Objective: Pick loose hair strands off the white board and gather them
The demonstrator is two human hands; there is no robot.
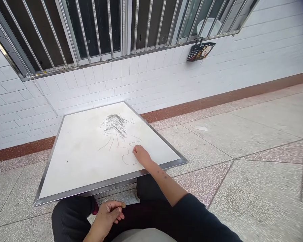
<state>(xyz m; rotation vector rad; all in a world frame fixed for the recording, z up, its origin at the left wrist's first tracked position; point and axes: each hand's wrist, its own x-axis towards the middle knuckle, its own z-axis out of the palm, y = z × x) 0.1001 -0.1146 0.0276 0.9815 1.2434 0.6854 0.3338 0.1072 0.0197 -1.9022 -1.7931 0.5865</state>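
Note:
On the white tabletop [86,144] lies a pile of thin dark bent wires [116,124], several of them spread loose at its near side. My right hand [141,156] rests over the table's near right part, its thumb and forefinger pinched together. A curved thin wire [123,158] runs up to these fingertips and seems to be held in them. Below the table's near edge, over my lap, my left hand [108,215] is closed with the thumb against curled fingers. Whatever may be between those fingers is too small to make out.
The table has a grey metal rim [96,186] and stands by a white tiled wall [96,84]. Metal window bars [109,30] are above it. A dark patterned bag [200,51] hangs from the bars, near a white basin [209,27]. My knees are under the near edge.

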